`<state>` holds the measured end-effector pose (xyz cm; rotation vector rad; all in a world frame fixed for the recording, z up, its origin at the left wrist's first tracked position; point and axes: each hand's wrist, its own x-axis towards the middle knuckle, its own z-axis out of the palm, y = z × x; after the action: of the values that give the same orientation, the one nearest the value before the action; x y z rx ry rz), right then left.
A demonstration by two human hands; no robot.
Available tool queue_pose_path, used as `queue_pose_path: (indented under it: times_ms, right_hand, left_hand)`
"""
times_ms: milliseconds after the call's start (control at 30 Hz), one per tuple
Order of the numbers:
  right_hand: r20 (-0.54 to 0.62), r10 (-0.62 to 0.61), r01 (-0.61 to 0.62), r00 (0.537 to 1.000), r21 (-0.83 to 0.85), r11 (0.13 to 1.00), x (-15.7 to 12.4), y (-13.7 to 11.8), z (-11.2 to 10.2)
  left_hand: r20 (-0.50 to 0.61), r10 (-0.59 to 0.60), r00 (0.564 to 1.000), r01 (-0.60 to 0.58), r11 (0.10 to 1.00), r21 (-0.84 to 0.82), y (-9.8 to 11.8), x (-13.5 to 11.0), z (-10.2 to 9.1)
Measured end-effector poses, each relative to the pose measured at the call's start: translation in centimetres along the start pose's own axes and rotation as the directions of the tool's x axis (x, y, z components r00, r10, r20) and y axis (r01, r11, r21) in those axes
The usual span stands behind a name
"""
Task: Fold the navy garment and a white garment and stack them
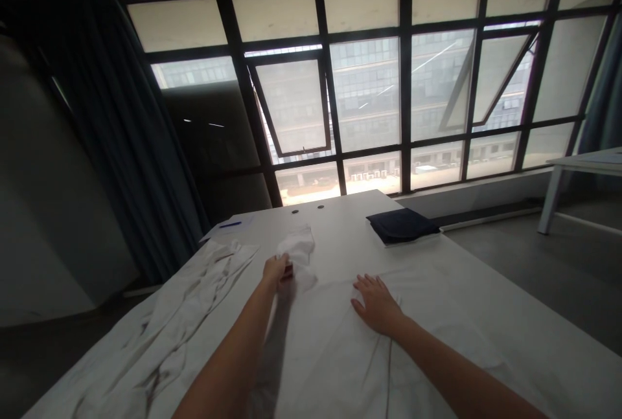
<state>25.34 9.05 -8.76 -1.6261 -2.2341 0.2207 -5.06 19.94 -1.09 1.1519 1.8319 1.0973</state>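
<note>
A white cloth garment (pixel 335 348) lies spread over the near part of the white table, its exact kind not plain to me. My left hand (pixel 278 269) is closed on a bunched, partly lifted end of this cloth, left of the table's middle. My right hand (pixel 376 304) rests palm down with fingers spread on the flat part of the cloth, where some creases run toward me. Left of my left arm, a crumpled heap of white cloth (pixel 194 302) covers the table's left side.
On the far right of the table (pixel 340 237) lies a folded dark blue cloth (pixel 402 225) over something white. A blue pen (pixel 230 225) lies on paper at the far left. Windows (pixel 364 95) stand beyond, and another white table (pixel 583 161) is at right.
</note>
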Motion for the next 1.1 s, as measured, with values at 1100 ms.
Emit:
queue_pose_path:
  times_ms: [1100]
  right_hand:
    - [-0.065, 0.001, 0.004, 0.998, 0.076, 0.997, -0.1, -0.1, -0.2]
  left_hand:
    - [0.117, 0.117, 0.986, -0.165, 0.682, 0.713, -0.3, -4.6, 1.2]
